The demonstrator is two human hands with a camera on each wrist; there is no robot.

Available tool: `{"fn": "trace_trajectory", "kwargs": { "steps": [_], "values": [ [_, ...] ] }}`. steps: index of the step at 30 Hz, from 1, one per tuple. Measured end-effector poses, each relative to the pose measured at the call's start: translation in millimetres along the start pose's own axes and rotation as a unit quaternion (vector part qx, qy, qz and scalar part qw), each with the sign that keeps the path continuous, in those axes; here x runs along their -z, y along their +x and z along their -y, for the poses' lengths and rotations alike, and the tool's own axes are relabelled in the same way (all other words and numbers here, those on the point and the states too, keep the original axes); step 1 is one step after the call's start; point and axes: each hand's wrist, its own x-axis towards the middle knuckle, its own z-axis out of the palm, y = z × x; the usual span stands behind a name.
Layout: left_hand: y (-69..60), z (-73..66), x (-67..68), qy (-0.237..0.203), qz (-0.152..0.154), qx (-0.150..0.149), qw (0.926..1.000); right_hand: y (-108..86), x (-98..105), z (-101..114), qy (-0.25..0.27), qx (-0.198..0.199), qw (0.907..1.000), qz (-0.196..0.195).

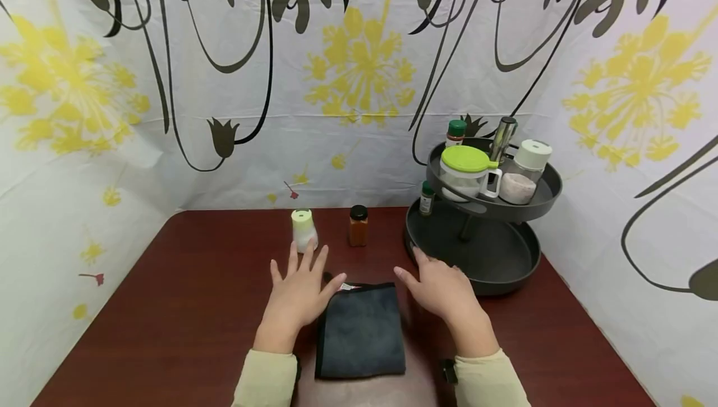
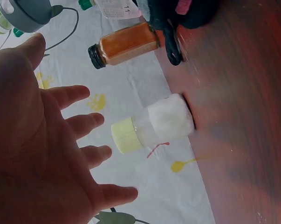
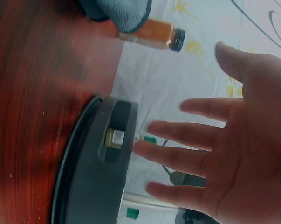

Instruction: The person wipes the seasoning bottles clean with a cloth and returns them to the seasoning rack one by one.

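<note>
Left hand: palm down over the tabletop [image 1: 168,320], fingers [image 2: 118,194] straight and spread wide, holding nothing; the hand [image 1: 297,295] reaches towards the white jar, its thumb above the cloth's back left corner.
Right hand: fingers [image 3: 177,192] extended and parted, gripping nothing; the hand [image 1: 440,285] is beside the stand's lower tray, and whether a fingertip touches the rim is hard to tell.
White jar: a clear jar [image 1: 303,236] with pale contents and a pale yellow-green lid, upright near the back edge, left of centre.
Orange jar: a black-capped jar [image 1: 358,230] of orange contents, upright to the right of the white one, well apart from it.
Cloth: a dark grey-blue folded cloth [image 1: 363,335] with black edging (a white label shows at its back edge), flat between the forearms.
Stand: a round, dark two-tier stand [image 1: 477,258] at the right; a small green-capped bottle [image 1: 426,201] stands on the lower tray.
Upper tray: a lime-lidded tub [image 1: 461,177] with a handle, a white-capped jar [image 1: 520,186] and another green-capped bottle [image 1: 455,134].
Backdrop: white fabric [image 1: 224,101] printed with yellow blooms and grey stems.
</note>
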Motion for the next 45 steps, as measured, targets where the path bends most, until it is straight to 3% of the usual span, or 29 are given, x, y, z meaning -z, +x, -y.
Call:
{"fn": "trace_trajectory", "kwargs": {
  "steps": [5,10,14,22,32,37,41,45],
  "values": [
    [-3.2,2.8,-1.6,-0.005,0.022,0.005,0.9997,-1.3,-11,5,0.011,-0.017,0.9978,0.063],
    [-2.8,5.0,-3.5,-0.010,0.029,0.001,0.9995,-4.3,-23,11,0.018,-0.029,0.9893,0.142],
    [-1.0,4.9,-3.7,-0.010,0.030,-0.002,0.9995,-5.9,-29,14,0.031,-0.035,0.9851,0.165],
    [-3.2,3.0,-1.2,-0.007,0.032,0.010,0.9994,-5.6,-36,24,0.044,-0.033,0.9887,0.139],
    [-4.5,-2.7,1.5,0.003,0.019,-0.013,0.9997,-5.2,-38,23,0.129,-0.058,0.9751,0.171],
    [-3.3,-1.6,-3.9,0.007,0.029,0.005,0.9996,-3.3,-35,20,0.198,-0.056,0.9712,0.120],
    [-3.5,-3.0,-6.5,0.006,0.022,-0.003,0.9997,-2.7,-35,20,0.278,-0.068,0.9558,0.065],
    [-2.3,-5.3,-4.9,0.007,0.014,-0.013,0.9998,-0.6,-31,20,0.374,-0.080,0.9226,0.052]
  ]
}}
